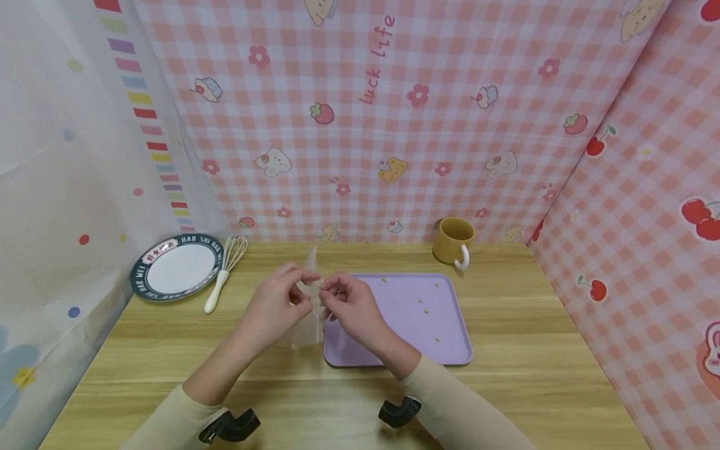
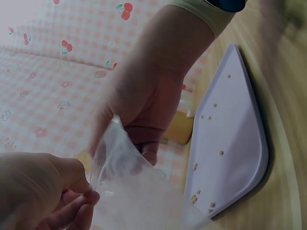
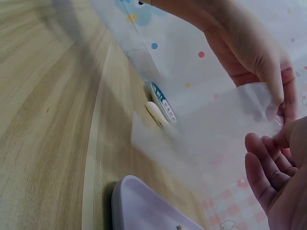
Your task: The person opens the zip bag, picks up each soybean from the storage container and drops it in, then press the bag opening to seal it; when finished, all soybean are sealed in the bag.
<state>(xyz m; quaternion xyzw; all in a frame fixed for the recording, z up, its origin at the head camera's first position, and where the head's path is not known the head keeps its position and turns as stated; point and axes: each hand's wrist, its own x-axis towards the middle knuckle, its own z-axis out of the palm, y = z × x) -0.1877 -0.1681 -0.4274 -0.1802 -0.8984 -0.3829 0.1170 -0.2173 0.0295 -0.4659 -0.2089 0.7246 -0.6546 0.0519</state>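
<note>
While bag (image 1: 307,332) in hand (image 1: 281,299), bits (image 1: 426,311) on tray (image 1: 399,334).

1. Your left sleeve (image 1: 169,425) is plain cream cloth, ending in a cuff partway along the forearm.
2. Your right sleeve (image 1: 458,403) matches in colour, its cuff smooth and close-fitting.
3. By your left cuff you wear a chunky, bent left bracket (image 1: 239,426) in black.
4. Your right bracket (image 1: 400,412) is black too, with a similar bend.
5. Your left hand (image 1: 280,303) and right hand (image 1: 357,307) are bare.
</note>
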